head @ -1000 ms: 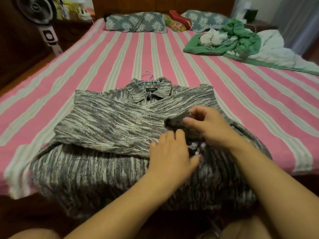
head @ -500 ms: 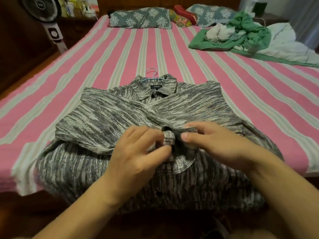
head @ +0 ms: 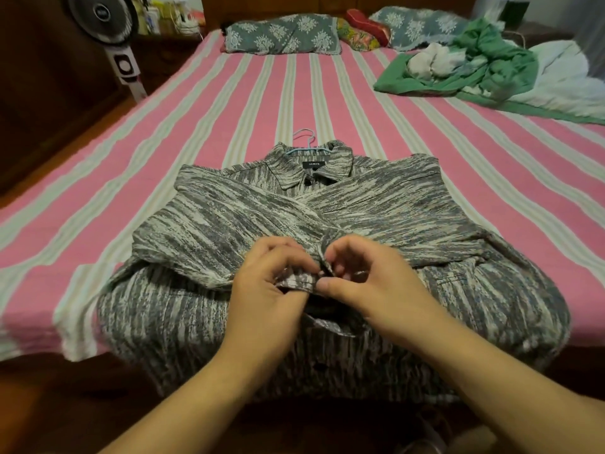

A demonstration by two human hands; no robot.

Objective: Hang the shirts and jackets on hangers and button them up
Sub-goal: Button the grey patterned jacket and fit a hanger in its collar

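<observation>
A grey and white streaked shirt (head: 209, 231) lies flat on the bed, collar away from me, its sleeves folded across the chest. A light blue hanger (head: 306, 144) is inside it, with only the hook showing above the collar. My left hand (head: 271, 290) pinches a sleeve cuff (head: 299, 280) at the middle of the shirt. From the other side my right hand (head: 363, 283) pinches the same cuff, fingertips almost touching the left hand's. The hem hangs over the bed's near edge.
The bed has a pink and pale striped sheet (head: 248, 103). Patterned pillows (head: 281, 34) lie at the head. A heap of green and white cloth (head: 484, 63) sits at the far right. A standing fan (head: 114, 31) is beside the bed at the left.
My left hand moved up from lying flat on the shirt and took hold of the cuff. My right hand shifted to pinch the cuff's other side. The view came closer.
</observation>
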